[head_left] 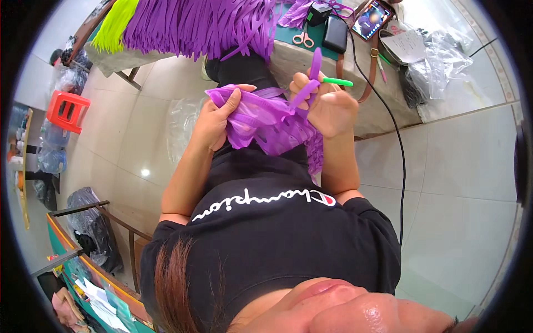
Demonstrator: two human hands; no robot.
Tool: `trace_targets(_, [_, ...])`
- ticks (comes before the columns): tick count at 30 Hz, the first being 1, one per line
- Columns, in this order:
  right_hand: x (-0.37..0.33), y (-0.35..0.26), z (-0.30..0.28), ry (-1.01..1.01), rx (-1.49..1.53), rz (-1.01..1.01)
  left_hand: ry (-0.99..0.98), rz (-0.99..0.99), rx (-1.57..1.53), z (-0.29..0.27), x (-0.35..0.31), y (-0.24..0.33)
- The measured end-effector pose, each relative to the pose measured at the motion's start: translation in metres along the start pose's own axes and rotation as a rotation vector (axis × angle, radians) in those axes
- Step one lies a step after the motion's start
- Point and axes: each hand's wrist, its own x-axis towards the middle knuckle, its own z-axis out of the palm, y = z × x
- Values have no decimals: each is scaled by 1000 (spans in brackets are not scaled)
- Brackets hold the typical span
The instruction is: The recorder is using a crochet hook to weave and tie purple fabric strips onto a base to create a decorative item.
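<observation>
Over my lap lies a purple woven piece made of flat, glossy plastic-like strips. My left hand is closed on its left edge, the thumb pressed on top. To the right, my right hand is raised with curled fingers around a loose purple strip that sticks up in a loop. A slim tool with a bright green handle juts out rightward from the same fingers; its working end is hidden. More purple strips hang down beside my right forearm.
Ahead, a cloth-covered bench holds a heap of purple strips, lime-green strips, scissors, a black case, a phone and plastic bags. A black cable hangs at the right. A red stool stands left.
</observation>
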Motion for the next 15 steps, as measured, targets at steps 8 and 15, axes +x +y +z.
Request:
trace_targets(8, [2, 10, -20, -65, -168, -36, -5, -118, -187, 5, -3, -1])
trace_targets(15, [2, 23, -9, 118, -305, -54, 12, -172, -175, 1, -4, -8])
